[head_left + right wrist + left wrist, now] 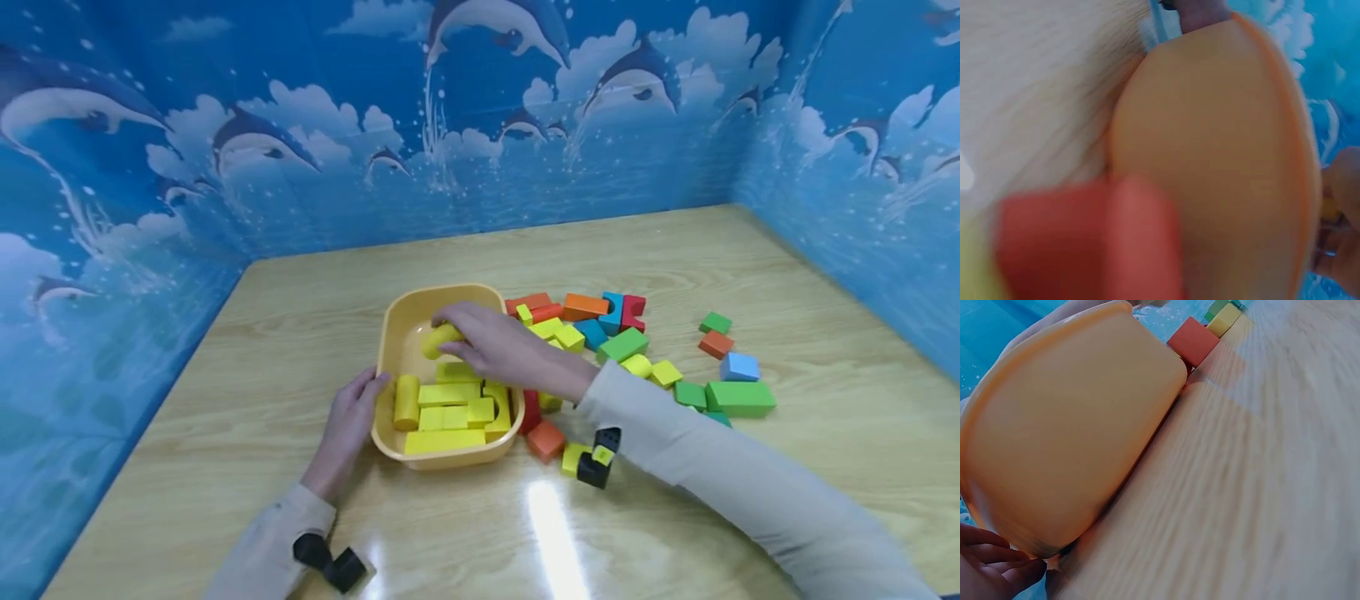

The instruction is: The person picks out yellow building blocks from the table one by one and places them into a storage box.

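- Left hand (pixel 348 412): at the tub's left side, holding it at the rim, fingers against the outer wall.
- Tub (pixel 442 460): stands on the table (pixel 300 317), left of the loose blocks.
- Cylinder (pixel 407 402): yellow, inside the tub along its left wall.
- Held block (pixel 438 340): yellow, over the far part of the tub, pinched in the right hand.
- Yellow blocks (pixel 450 393): packed in the near part of the tub.
- Right hand (pixel 487 337): reaches over the tub's right rim, fingers and thumb closed narrow round the held block.
- Red block (pixel 546 442): on the table, just beside the tub's near right corner.
- Orange block (pixel 587 307): farther back, right of the tub, among mixed colours.
- Light blue block (pixel 740 367): farther right, just behind a long green block (pixel 741 400).
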Tool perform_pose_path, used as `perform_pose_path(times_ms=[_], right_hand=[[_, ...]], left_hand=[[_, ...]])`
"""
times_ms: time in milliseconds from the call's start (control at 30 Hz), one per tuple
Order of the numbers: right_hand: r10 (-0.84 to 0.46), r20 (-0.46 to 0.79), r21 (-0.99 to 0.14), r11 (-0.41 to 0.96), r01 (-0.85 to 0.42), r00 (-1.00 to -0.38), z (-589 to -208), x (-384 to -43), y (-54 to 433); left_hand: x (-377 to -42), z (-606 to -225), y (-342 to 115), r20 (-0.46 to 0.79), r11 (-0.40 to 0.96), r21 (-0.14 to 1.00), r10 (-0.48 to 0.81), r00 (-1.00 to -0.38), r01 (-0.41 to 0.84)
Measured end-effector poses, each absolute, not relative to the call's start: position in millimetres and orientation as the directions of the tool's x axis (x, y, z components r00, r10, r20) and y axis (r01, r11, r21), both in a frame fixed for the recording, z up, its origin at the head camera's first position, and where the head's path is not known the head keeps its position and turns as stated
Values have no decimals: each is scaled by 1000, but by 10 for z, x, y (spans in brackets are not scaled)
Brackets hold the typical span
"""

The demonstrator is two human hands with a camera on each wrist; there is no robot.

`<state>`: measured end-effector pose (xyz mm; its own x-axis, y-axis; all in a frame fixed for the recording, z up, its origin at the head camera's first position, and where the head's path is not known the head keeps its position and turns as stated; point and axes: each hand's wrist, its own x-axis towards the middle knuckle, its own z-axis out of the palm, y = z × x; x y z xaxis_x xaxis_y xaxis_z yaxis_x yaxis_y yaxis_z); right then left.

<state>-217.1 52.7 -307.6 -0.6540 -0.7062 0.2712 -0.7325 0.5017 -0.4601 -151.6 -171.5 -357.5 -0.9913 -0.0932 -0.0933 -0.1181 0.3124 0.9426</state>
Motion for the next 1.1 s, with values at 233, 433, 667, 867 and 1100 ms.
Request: perform_pose_path(times_ms=[233, 433, 667, 867, 1100], right_hand=[[-746, 155, -399, 552, -732, -647, -3060, -2316, 156], [-760, 125, -345, 570, -746, -638, -3112, -2435, 104], [-774, 56, -316, 586, -746, -631, -3178, -2512, 76], [-788, 6, -327, 581, -746, -616, -3194, -2580, 18], [-814, -58, -339, 561, -756, -578, -3191, -2674, -40]], left_hand=[[-1540, -3579, -1708, -81, 318, 942, -94, -992, -107], [-1544, -3578, -1709, -82, 330, 938, -89, -993, -107], [-1537, -3587, -1712, -80, 350, 930, -97, -992, -110], [-1533, -3584, -1712, -86, 347, 931, -95, -992, -114], [-1521, -3572, -1715, -69, 337, 937, -88, -994, -95]])
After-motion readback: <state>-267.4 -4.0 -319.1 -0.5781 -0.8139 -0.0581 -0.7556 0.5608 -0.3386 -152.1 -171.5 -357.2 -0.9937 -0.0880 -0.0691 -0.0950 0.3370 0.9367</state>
